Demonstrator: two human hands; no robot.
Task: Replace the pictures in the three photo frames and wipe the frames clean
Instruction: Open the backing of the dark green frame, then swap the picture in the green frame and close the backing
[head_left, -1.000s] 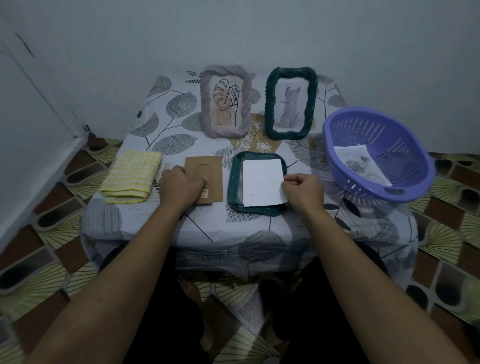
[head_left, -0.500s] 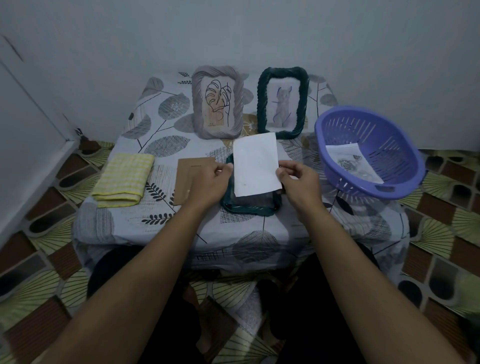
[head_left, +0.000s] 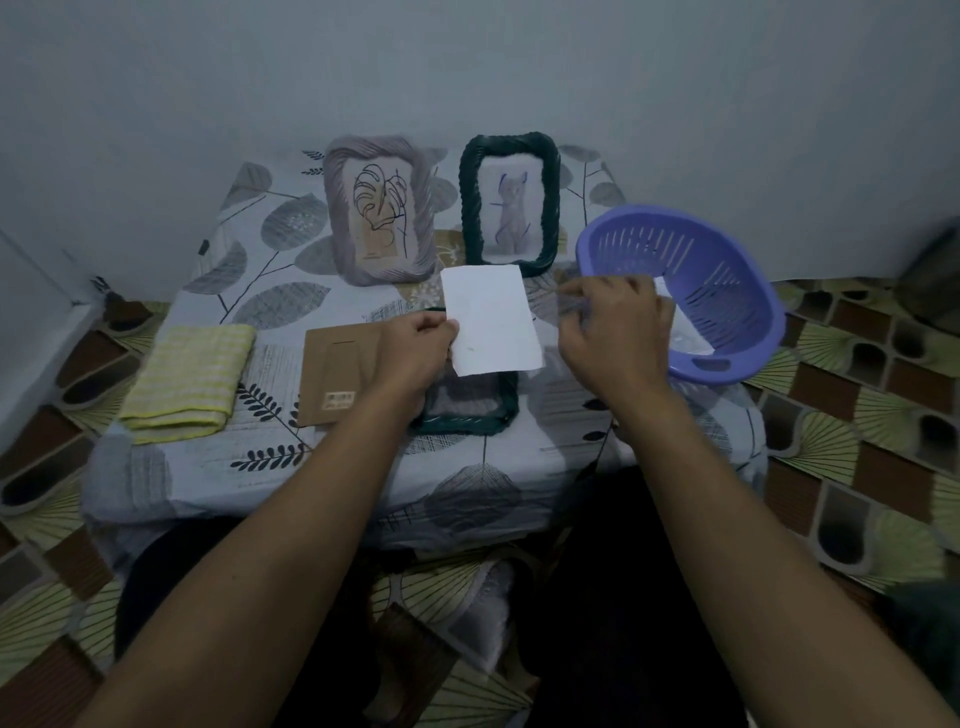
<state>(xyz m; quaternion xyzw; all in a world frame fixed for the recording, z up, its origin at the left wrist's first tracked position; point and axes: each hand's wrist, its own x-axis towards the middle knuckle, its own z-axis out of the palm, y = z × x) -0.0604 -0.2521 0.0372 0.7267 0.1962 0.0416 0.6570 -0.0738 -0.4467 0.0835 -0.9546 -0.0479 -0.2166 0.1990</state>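
My left hand (head_left: 415, 353) pinches the left edge of a blank white picture (head_left: 491, 319) and holds it up above a dark green frame (head_left: 467, 418) that lies flat near the table's front. My right hand (head_left: 615, 332) is off the picture, to its right, with loose blurred fingers near the purple basket (head_left: 727, 291). The frame's brown backing board (head_left: 335, 374) lies left of it. At the back stand a grey frame (head_left: 340, 218) with a leaf drawing and a dark green frame (head_left: 550, 208) with a cat drawing.
A folded yellow cloth (head_left: 189, 382) lies at the table's left edge. The basket at the right edge holds a printed sheet (head_left: 688, 332), partly hidden by my right hand. The small table (head_left: 311, 467) has a leaf-print cover and stands against the wall on a tiled floor.
The white picture has been lifted out of the lying green frame. My left hand left the backing board and took the picture; my right hand let go and moved right toward the basket.
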